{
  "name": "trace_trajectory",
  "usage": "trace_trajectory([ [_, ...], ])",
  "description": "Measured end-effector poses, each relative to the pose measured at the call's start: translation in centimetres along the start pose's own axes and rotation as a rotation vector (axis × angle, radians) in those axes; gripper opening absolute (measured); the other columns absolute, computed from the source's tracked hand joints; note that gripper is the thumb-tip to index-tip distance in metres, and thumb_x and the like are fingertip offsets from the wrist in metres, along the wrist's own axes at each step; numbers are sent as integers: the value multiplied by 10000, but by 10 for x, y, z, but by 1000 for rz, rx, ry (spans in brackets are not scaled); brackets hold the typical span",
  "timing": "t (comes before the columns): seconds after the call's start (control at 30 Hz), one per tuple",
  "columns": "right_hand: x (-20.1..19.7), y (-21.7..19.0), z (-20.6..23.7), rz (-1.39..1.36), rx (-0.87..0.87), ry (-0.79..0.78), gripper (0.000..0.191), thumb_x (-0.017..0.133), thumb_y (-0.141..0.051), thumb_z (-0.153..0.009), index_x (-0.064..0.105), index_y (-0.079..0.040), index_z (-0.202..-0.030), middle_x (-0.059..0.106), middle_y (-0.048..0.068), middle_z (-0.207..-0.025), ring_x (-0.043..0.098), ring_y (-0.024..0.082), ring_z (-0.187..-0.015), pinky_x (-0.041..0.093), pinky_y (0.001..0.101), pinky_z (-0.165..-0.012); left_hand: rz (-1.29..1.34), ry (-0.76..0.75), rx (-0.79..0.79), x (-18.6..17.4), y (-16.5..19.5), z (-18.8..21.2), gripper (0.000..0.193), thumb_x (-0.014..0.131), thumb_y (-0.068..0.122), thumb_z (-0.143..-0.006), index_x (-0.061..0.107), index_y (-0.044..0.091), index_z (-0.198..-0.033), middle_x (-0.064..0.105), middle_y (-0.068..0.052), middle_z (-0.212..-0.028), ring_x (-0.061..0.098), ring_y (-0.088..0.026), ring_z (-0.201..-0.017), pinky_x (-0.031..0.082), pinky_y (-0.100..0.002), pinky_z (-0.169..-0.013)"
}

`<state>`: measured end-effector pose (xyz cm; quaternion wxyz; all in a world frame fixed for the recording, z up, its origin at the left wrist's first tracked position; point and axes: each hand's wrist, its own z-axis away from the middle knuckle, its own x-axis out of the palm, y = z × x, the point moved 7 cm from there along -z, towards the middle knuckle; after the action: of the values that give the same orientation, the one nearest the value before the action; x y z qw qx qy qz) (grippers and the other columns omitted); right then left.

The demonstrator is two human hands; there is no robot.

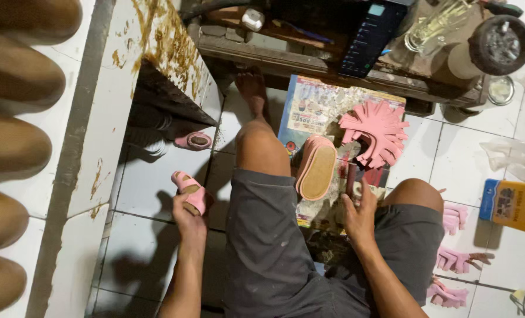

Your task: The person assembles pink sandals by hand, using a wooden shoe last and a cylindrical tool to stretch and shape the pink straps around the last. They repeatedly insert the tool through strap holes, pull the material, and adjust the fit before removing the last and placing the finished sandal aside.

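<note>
We hold small pink shoe (pixel 190 193) tight in left hand (pixel 189 219), out to left, over white floor tiles (pixel 145 188). Right hand (pixel 359 213) half open, fingers on dark stick (pixel 351 176). Bigger pink shoe (pixel 316 167) lies just left of right hand, sole up, long way pointing away from us.

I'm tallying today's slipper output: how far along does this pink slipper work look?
Done, it seems: one pink slipper lies on the tiles under the white ledge. In hand: the left hand holds a second slipper; the right hand rests on the glue-stained board beside a sole-up slipper. Left: a fan of pink cut straps and more pink pieces on the floor, unassembled.
</note>
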<state>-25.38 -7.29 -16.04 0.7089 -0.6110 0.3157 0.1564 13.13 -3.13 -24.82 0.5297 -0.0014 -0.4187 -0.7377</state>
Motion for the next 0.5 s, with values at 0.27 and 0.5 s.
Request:
trace_trajectory([
  [0.27,48,-27,7,392,-277,-150,673,827,-216,-838,570,-41,-1435,454,339,-1430,504,483,-1252,429,514,-1049,-132,81,58,-29,-1,-97,503,778,363,-765,647,-13,-1073,663,-111,-948,630,-247,-847,525,-355,-783],
  [0.5,24,15,0,251,-204,-20,505,778,-80,-965,605,7,-1432,533,288,-1415,600,307,-1100,505,386,-988,-664,660,370,-51,34,-152,662,869,402,-747,622,8,-1219,684,-110,-1088,630,-244,-973,518,-347,-886],
])
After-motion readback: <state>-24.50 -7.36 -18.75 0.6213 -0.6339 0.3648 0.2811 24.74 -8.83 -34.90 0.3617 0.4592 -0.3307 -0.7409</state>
